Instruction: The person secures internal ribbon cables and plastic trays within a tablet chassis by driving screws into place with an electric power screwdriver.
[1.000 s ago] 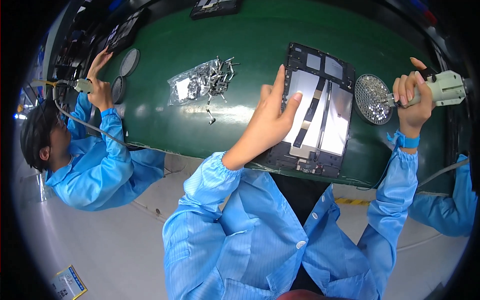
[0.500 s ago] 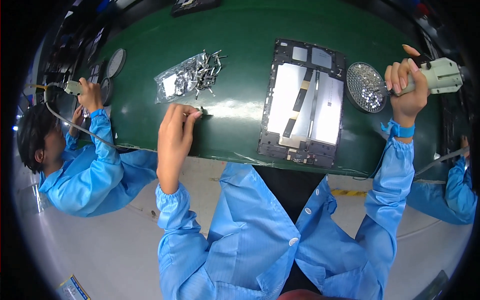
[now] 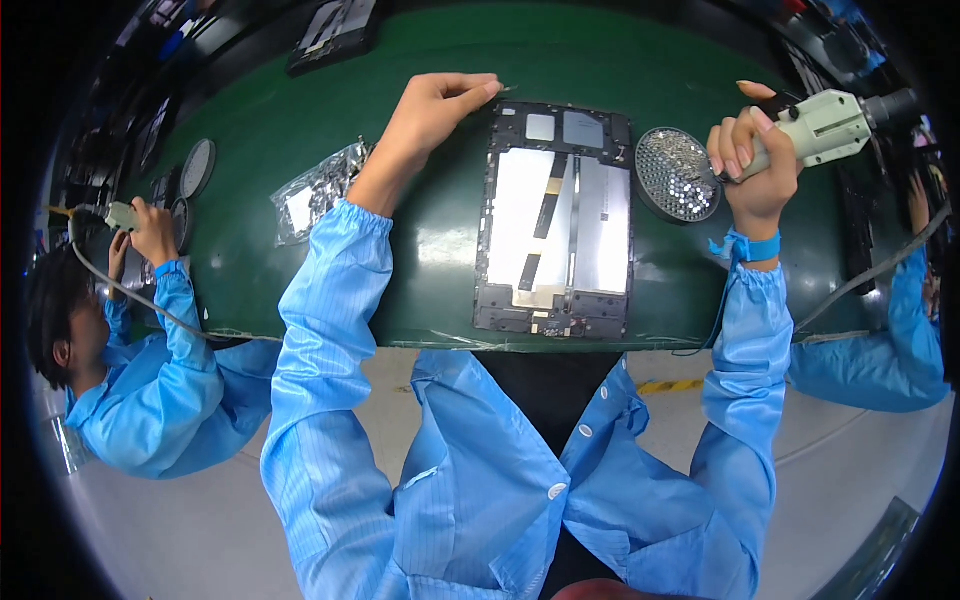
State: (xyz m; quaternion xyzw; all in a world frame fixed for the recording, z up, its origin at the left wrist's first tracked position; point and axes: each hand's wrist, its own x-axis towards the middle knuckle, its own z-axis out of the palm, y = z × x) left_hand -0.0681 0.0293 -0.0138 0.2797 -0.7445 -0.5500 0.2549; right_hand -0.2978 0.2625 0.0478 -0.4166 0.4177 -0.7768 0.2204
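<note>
An opened tablet (image 3: 510,220) lies flat on the green bench before me, its silver inside facing up with dark flex cables across it. Just beyond its far left corner is my left hand (image 3: 440,112), thumb and forefinger pinched on a small metal piece (image 3: 506,88), mostly hidden by the fingertips. My right hand (image 3: 755,160) wraps round a pale green electric screwdriver (image 3: 835,128), tilted with its tip end over a round perforated screw dish (image 3: 655,205). Shiny small screws lie in that dish, right of the tablet.
A clear plastic bag (image 3: 305,205) with small metal parts lies left of the tablet, partly behind my left forearm. Another dark device (image 3: 330,35) sits at the far edge. A co-worker (image 3: 150,370) with a screwdriver sits at left; another person's sleeve (image 3: 910,310) shows at right.
My left hand has moved away from me and right, from beside the bag to the tablet's far left corner, still pinching. The right hand keeps hold of the screwdriver. The whole view has shifted slightly.
</note>
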